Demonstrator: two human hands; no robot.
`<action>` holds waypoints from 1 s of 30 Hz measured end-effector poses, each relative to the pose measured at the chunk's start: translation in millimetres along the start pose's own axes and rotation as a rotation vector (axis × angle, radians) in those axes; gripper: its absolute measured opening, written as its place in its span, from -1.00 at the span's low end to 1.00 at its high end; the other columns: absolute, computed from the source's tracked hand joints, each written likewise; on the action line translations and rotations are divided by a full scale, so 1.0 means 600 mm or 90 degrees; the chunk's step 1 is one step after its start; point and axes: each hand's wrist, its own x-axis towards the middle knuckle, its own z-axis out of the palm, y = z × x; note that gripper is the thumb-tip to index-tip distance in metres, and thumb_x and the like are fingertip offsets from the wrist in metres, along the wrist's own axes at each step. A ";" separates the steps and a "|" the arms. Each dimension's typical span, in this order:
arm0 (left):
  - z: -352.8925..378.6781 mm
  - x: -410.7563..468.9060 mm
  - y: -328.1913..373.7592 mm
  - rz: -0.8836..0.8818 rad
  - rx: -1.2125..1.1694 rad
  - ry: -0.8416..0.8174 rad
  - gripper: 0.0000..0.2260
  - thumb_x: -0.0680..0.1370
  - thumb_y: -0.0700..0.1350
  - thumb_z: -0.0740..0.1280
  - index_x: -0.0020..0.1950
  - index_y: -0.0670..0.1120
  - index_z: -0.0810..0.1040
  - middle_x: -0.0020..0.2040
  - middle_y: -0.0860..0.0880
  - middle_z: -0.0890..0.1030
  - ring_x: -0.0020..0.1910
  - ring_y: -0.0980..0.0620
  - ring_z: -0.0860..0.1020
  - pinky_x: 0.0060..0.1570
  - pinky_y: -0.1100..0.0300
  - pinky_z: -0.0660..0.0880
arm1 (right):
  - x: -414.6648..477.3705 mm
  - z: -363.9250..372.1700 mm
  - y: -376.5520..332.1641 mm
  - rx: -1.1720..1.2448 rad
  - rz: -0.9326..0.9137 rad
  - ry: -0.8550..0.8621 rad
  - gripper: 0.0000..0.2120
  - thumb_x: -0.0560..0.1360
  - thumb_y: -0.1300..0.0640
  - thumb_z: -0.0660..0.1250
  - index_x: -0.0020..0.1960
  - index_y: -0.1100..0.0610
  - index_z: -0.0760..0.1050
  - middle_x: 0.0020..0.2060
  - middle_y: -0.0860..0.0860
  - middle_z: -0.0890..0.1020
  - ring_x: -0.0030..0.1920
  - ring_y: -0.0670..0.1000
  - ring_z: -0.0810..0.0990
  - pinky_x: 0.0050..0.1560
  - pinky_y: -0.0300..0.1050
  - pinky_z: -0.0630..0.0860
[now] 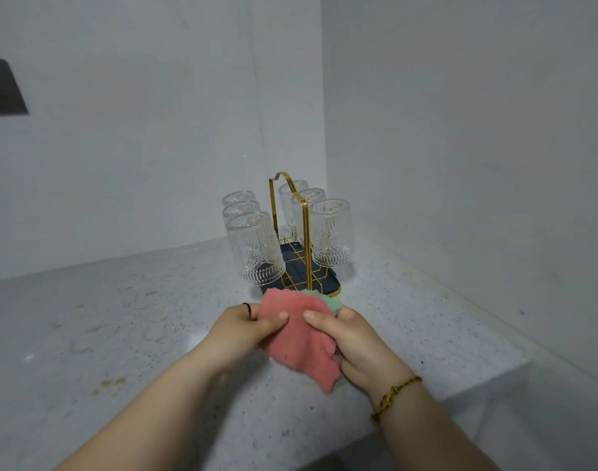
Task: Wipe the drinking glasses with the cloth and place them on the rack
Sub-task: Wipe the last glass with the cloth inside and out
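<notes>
A pink and green cloth [302, 338] is held between both hands just in front of the rack. My left hand [243, 329] pinches its left edge and my right hand [355, 345] grips its right side. The gold wire rack [306, 232] with a dark base tray stands in the counter's corner. Several patterned drinking glasses hang upside down on it: three in the left row, the nearest [255, 248], and three in the right row, the nearest [331, 232].
The speckled grey countertop [120, 334] runs left and toward me; its front edge drops off at the lower right. White walls meet in a corner right behind the rack. A dark panel [1, 88] sits on the left wall.
</notes>
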 end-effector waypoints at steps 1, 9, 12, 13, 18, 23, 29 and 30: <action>0.002 0.003 0.000 0.015 -0.015 0.024 -0.92 0.48 -0.18 0.35 -0.11 -0.18 0.60 -0.12 -0.15 0.67 -0.19 0.02 0.65 -0.09 0.21 0.57 | 0.001 0.000 -0.004 -0.026 -0.004 0.027 -0.86 0.44 0.31 0.29 -0.04 0.16 0.52 -0.22 0.07 0.67 -0.22 0.00 0.65 -0.25 -0.19 0.59; 0.073 0.031 0.042 0.173 -0.025 0.028 -0.86 0.42 -0.29 0.40 -0.27 -0.08 0.55 -0.39 0.07 0.58 -0.36 0.12 0.52 -0.34 0.35 0.49 | -0.041 -0.046 -0.083 -0.334 -0.089 0.213 -0.38 0.43 0.29 0.34 0.38 0.06 0.16 0.13 0.14 0.42 -0.16 -0.08 0.51 -0.36 -0.42 0.49; 0.122 0.058 0.043 0.209 0.080 -0.019 -0.84 0.42 -0.24 0.42 -0.31 -0.04 0.53 -0.40 0.08 0.53 -0.37 0.14 0.45 -0.32 0.33 0.40 | -0.064 -0.082 -0.091 -0.476 -0.102 0.274 -0.38 0.43 0.30 0.32 0.40 0.07 0.15 0.10 0.02 0.33 -0.12 -0.18 0.40 -0.36 -0.60 0.36; 0.141 0.066 0.039 0.213 0.128 -0.036 -0.84 0.42 -0.22 0.42 -0.31 -0.05 0.52 -0.38 0.06 0.51 -0.37 0.13 0.43 -0.33 0.34 0.36 | -0.073 -0.094 -0.090 -0.511 -0.086 0.286 -0.40 0.44 0.30 0.30 0.40 0.08 0.15 0.13 0.03 0.35 -0.07 -0.15 0.41 -0.32 -0.61 0.34; 0.191 0.094 0.008 0.216 0.335 -0.072 -0.85 0.39 -0.07 0.45 -0.12 -0.10 0.60 -0.23 -0.02 0.59 -0.15 -0.02 0.53 -0.17 0.20 0.43 | -0.091 -0.133 -0.050 -0.910 -0.135 0.394 -0.62 0.46 0.23 0.23 0.27 0.07 0.38 0.41 0.05 0.25 0.37 0.07 0.23 0.31 -0.18 0.17; 0.178 0.097 -0.010 0.184 0.319 -0.049 -0.57 0.41 0.01 0.37 0.26 -0.06 0.49 0.22 -0.05 0.56 0.23 -0.02 0.49 0.26 0.14 0.38 | -0.085 -0.110 -0.024 -0.973 -0.255 0.105 -0.68 0.47 0.14 0.16 0.19 0.02 0.47 0.24 0.00 0.51 0.27 0.02 0.42 0.35 -0.13 0.22; 0.153 0.096 -0.025 0.236 0.325 0.037 -0.70 0.53 -0.14 0.27 0.27 -0.06 0.47 0.28 -0.01 0.49 0.29 0.04 0.40 0.17 0.33 0.22 | -0.053 -0.128 -0.015 -1.016 -0.082 0.192 -0.71 0.56 0.19 0.08 0.26 0.14 0.37 0.23 0.06 0.48 0.22 0.02 0.43 0.24 -0.19 0.30; 0.148 0.096 -0.028 0.242 0.323 0.048 -0.73 0.54 -0.14 0.26 0.23 -0.06 0.49 0.26 -0.01 0.50 0.28 0.04 0.41 0.14 0.34 0.23 | -0.049 -0.142 -0.019 -1.016 -0.072 0.198 -0.71 0.55 0.22 0.08 0.26 0.15 0.37 0.23 0.07 0.48 0.21 0.04 0.44 0.24 -0.18 0.31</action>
